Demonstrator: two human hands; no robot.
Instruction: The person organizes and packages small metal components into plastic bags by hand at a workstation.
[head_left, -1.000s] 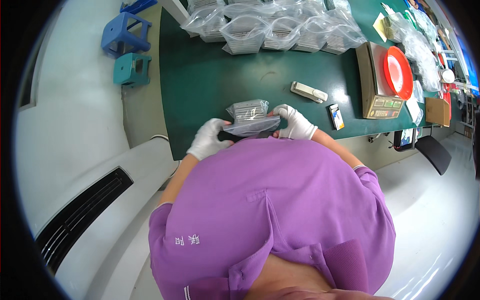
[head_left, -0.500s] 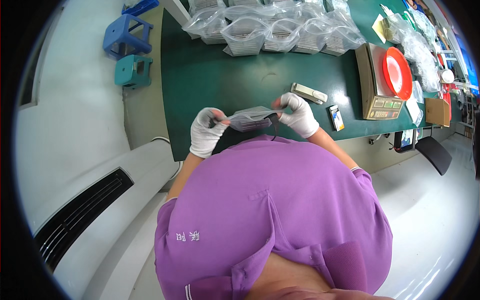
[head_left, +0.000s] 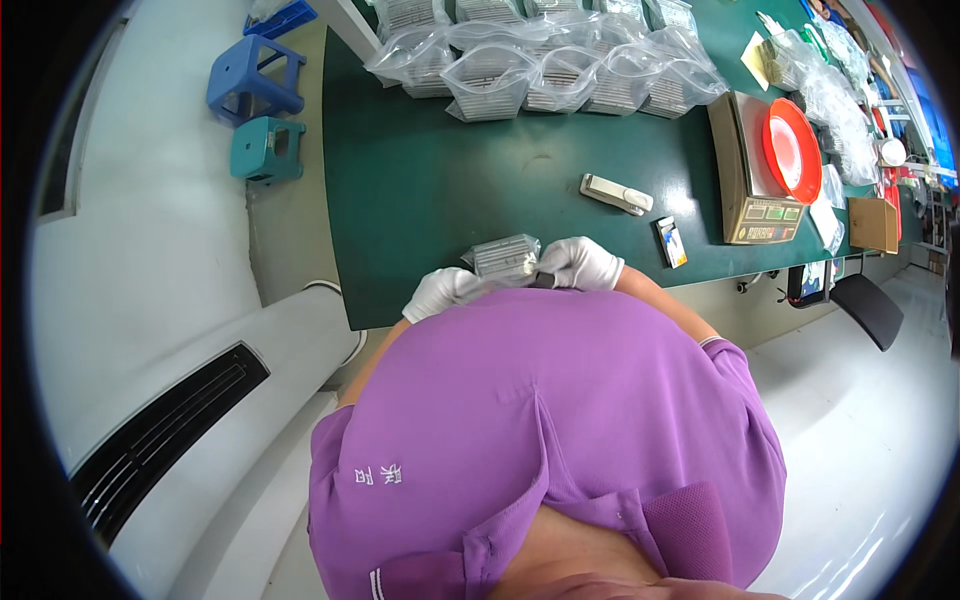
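While your gloved right hand (head_left: 583,263) grips the right end of a small clear bag (head_left: 507,258) of grey parts, your gloved left hand (head_left: 445,291) closes on its left end, partly hidden by your purple shirt (head_left: 560,420). You hold the bag at the near edge of the green table (head_left: 440,180). Farther out lie a white stapler (head_left: 616,194) and a small dark card (head_left: 671,241). Along the far edge stand filled clear bags (head_left: 545,70); at right, a scale (head_left: 755,185) carries a red dish (head_left: 792,150).
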